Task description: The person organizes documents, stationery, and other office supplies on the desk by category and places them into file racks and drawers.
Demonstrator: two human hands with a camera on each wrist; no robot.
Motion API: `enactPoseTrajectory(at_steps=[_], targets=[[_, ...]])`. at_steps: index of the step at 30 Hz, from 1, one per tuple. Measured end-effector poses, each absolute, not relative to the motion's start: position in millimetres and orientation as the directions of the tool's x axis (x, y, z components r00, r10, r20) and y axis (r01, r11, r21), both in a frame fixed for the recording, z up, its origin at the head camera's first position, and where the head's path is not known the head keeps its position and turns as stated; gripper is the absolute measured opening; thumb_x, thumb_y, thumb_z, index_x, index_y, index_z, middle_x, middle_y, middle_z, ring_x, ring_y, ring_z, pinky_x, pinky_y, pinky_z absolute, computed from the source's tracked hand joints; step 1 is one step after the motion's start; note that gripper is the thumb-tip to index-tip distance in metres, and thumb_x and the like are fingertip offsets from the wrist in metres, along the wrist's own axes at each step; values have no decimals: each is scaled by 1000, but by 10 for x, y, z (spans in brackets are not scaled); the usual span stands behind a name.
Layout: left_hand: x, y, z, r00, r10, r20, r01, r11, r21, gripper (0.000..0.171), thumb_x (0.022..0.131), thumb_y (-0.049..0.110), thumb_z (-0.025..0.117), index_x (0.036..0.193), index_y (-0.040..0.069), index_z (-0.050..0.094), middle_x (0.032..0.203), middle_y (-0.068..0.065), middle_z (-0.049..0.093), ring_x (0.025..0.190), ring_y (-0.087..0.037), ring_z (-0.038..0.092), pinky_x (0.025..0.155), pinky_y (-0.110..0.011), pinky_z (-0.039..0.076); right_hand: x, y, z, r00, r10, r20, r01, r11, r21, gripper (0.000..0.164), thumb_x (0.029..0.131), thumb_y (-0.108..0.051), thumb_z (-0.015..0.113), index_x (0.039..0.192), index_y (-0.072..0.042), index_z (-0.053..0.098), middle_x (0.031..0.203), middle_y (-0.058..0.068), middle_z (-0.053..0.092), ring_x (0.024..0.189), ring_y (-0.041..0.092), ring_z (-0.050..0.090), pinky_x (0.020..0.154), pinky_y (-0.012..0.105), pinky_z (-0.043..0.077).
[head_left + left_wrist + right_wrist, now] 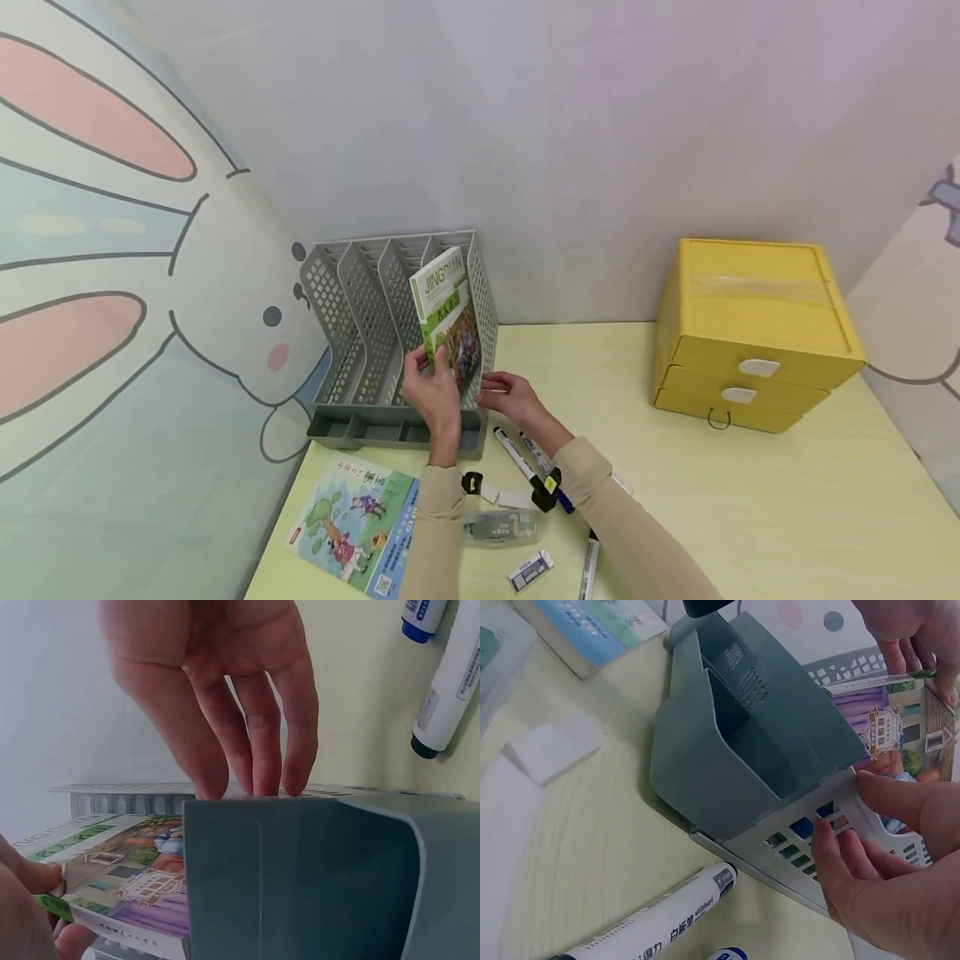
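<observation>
My left hand (435,396) grips the spine side of a green-and-white book (450,321), thumb on its cover. The book stands slightly tilted in the rightmost slot of a grey file rack (483,304), whose perforated dividers form several slots. At the rack's right side wall, my right hand (520,404) pinches the front edge; the right wrist view shows its thumb (904,793) on the rim and the fingers against the outer face. A darker compartment tray (795,742) runs along the rack's front. The book's lower part is partly hidden behind the tray in the left wrist view.
An illustrated booklet (348,521) lies at front left. Whiteboard markers (514,452), a clear case (500,528) and a boxed eraser (531,572) lie near my forearms. A yellow drawer box (757,308) stands at right, against the back wall.
</observation>
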State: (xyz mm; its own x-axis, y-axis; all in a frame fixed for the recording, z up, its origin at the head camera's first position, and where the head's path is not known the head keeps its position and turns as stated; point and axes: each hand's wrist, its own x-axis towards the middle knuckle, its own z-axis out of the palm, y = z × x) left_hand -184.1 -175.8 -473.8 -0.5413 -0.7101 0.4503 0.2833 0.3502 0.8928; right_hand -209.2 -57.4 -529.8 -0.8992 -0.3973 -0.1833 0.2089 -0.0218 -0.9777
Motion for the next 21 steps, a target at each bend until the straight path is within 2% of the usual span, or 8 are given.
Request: enactPoseTrajectory(at_steps=[5, 9, 12, 16, 21], targets=[[-1893, -1734, -4771, -558, -703, 441, 311, 316, 896, 21, 96, 11, 74, 111, -3, 69, 103, -19, 67, 95, -33, 67, 73, -40, 58, -2079, -579, -5303, -904, -387, -181, 210, -34, -977, 53, 95, 0, 71, 143, 10, 51, 138, 32, 56, 121, 40, 63, 95, 43, 56], [-1933, -1747, -4821, -578, -698, 423, 331, 273, 903, 20, 97, 13, 73, 110, -2, 68, 103, -19, 65, 93, -35, 67, 72, -41, 59, -2071, -606, -5309, -912, -375, -169, 205, -59, -977, 53, 94, 4, 69, 143, 14, 48, 138, 36, 54, 120, 43, 62, 93, 43, 57], [-1946, -1775, -4858, -582, -696, 420, 358, 244, 901, 20, 96, 10, 74, 108, -4, 67, 102, -22, 64, 91, -40, 67, 71, -51, 59, -2072, -621, -5291, -919, -359, -163, 189, -39, -981, 54, 92, 6, 69, 141, 16, 48, 136, 37, 55, 117, 45, 63, 90, 43, 58], [-1984, -1805, -4903, -587, -698, 410, 330, 256, 909, 19, 95, 2, 72, 107, -12, 64, 104, -30, 63, 95, -45, 65, 78, -62, 56, -2062, -636, -5281, -931, -331, -155, 171, -19, -985, 52, 91, 4, 69, 139, 15, 52, 132, 34, 59, 113, 42, 66, 86, 39, 59], [-1985, -1840, -4952, -589, -696, 412, 261, 318, 911, 15, 94, 0, 72, 101, -8, 62, 100, -25, 65, 96, -40, 65, 78, -53, 54, -2060, -642, -5316, -927, -333, -173, 198, -43, -979, 54, 92, 4, 70, 142, 11, 51, 135, 32, 57, 117, 40, 65, 89, 39, 59]])
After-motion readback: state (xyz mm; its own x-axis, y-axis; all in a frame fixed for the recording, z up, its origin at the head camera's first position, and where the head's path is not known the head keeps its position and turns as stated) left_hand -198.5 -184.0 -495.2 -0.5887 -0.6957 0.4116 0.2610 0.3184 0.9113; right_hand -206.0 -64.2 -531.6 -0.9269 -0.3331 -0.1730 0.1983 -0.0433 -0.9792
